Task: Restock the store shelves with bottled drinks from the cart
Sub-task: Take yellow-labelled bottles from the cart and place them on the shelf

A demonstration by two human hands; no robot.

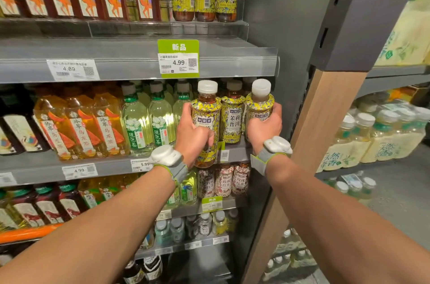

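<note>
Pale-green plastic bottles (137, 121) crowd left. Left hand (193, 135) grips one yellow-labelled brown-tea bottle (206, 107), right hand (265, 125) a second bottle (259, 103), flanking a third bottle (232, 118).

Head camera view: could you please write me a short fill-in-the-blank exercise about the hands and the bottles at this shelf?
1. The left hand grips a yellow-labelled bottle whose cap is ____.
2. A matching bottle stands on the shelf ____ that one and the end bottle gripped by the right hand.
3. The green price tag above them reads ____.

Missing words: white; between; 4.99
</note>
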